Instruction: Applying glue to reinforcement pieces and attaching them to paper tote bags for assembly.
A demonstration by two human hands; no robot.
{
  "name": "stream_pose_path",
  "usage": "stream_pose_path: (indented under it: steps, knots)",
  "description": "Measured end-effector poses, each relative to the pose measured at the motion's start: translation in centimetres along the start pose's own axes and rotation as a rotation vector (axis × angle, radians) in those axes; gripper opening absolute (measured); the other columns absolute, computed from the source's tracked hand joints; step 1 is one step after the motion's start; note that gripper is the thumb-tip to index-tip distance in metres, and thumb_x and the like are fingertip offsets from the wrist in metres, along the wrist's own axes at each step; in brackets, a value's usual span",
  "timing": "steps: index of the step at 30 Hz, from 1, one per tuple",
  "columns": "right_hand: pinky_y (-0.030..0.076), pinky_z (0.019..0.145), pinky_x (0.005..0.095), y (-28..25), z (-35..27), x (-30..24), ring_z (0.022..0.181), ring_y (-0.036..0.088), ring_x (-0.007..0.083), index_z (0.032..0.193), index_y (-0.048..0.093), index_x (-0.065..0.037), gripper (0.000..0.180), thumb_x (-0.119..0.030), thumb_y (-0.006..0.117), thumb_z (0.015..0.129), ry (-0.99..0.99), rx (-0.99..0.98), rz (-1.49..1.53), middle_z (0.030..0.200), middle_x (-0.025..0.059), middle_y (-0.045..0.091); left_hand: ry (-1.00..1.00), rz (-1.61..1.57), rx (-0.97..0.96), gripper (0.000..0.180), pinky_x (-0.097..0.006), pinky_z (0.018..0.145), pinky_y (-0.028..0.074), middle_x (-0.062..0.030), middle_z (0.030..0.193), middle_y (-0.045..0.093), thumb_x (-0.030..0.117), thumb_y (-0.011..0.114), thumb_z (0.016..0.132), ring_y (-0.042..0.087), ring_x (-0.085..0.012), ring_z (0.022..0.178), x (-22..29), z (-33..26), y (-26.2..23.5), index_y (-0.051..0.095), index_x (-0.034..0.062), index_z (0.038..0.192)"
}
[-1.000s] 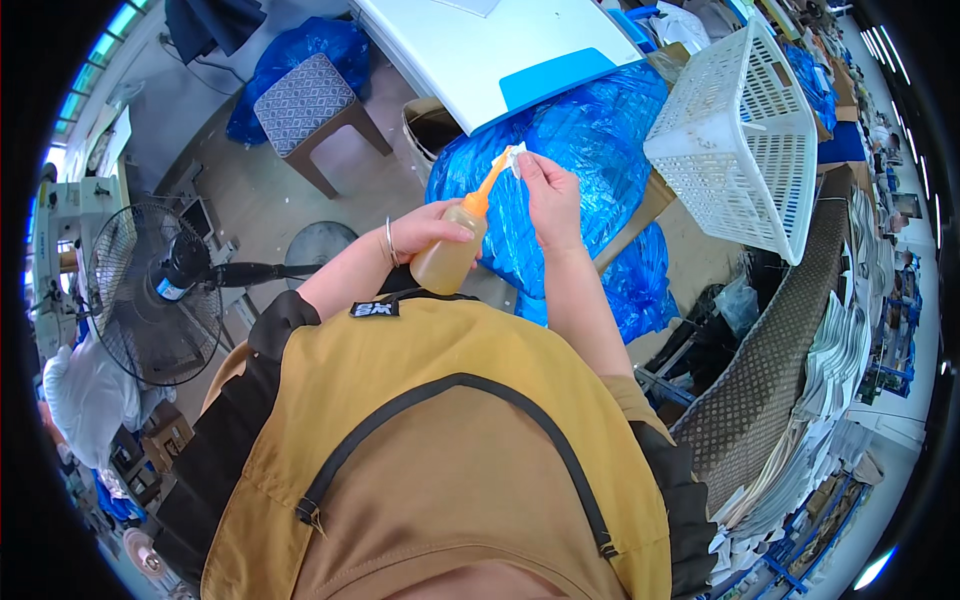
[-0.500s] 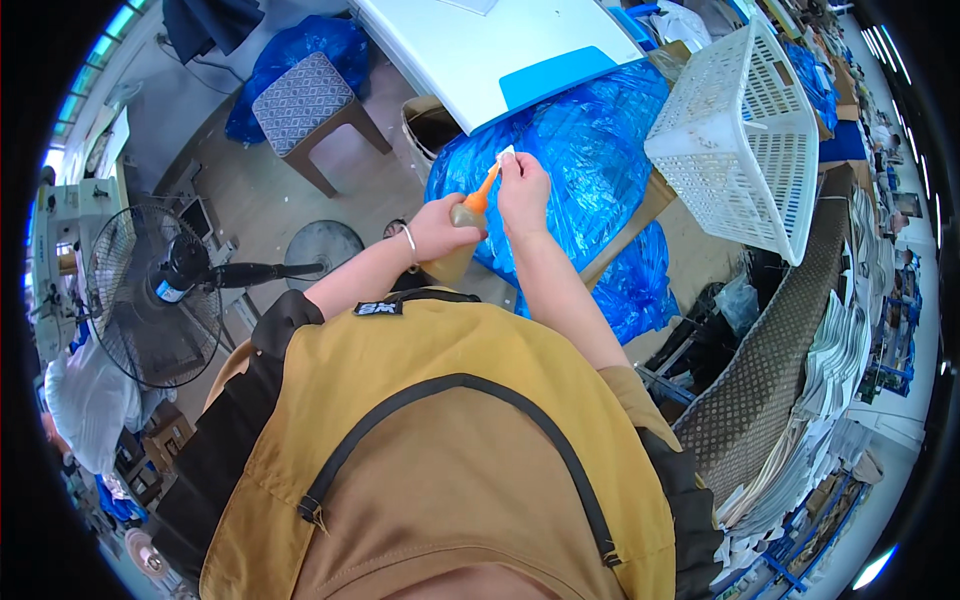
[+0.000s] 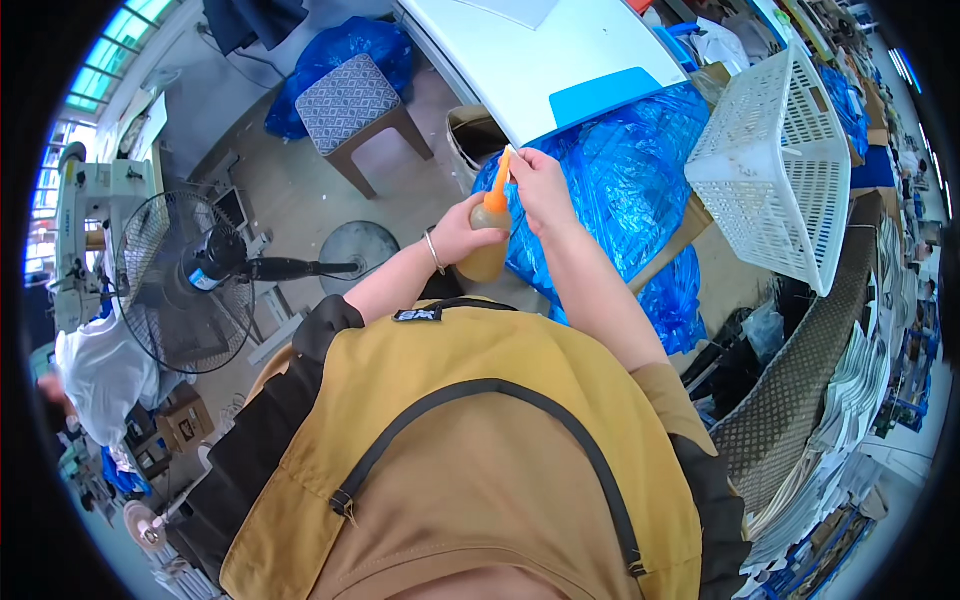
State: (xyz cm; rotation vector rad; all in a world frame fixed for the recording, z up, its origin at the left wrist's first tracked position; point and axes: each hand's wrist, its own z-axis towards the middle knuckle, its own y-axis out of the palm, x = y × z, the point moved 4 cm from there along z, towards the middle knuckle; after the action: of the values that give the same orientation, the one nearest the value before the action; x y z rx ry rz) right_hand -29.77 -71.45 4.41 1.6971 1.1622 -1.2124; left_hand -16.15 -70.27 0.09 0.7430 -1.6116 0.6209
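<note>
My left hand (image 3: 462, 235) is wrapped around a squeeze bottle (image 3: 484, 264) of cloudy yellowish liquid, with its long orange nozzle (image 3: 498, 188) pointing up and away from me. At the nozzle's tip, the fingers of my right hand (image 3: 545, 192) are pinched together. Whatever lies between those fingertips is too small to make out. Both hands are beside the near corner of a white table (image 3: 500, 65) with a light blue patch (image 3: 615, 98) on it. Under and behind my right hand spreads a big bundle in blue plastic (image 3: 635, 165).
A white plastic basket (image 3: 735, 195) stands tilted at the right, near a brown patterned surface (image 3: 775, 430) with stacked pale sheets. To the left are a black floor fan (image 3: 205, 268), a patterned stool (image 3: 350, 98) and a sewing machine (image 3: 92, 205). An open bin (image 3: 474, 135) is by the table corner.
My view has shifted, so the surroundings sit further right and lower. The nozzle now stands more upright. A small white bit seen at my right fingertips before is no longer distinct.
</note>
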Motion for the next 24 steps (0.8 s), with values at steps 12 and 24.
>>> stream_pose_path:
  steps: [12, 24]
  knots:
    - [0.043, 0.063, 0.0246, -0.6, -1.6, -0.1, 0.074, 0.057, 0.0102, 0.093, 0.066, 0.001, 0.019, -0.013, 0.056, 0.087, -0.224, 0.021, -0.036, 0.081, 0.0054, 0.064, -0.222, -0.746, -0.326, 0.050, -0.040, 0.080, 0.049, -0.0147, 0.095, 0.060, 0.024, 0.064, 0.071, 0.062, -0.0285, 0.087, 2.2, -0.8, -1.0, 0.045, 0.0059, 0.113]
    - [0.042, 0.065, 0.0213, -0.3, -1.7, 2.1, 0.072, 0.054, 0.0081, 0.100, 0.065, 0.003, 0.022, -0.009, 0.062, 0.083, -0.008, -0.105, 0.155, 0.084, 0.0040, 0.064, -0.257, -0.677, -0.250, 0.054, -0.039, 0.079, 0.048, -0.0143, 0.094, 0.059, 0.031, 0.065, 0.067, 0.061, -0.0279, 0.085, 1.5, -1.6, -2.7, 0.046, 0.0063, 0.111]
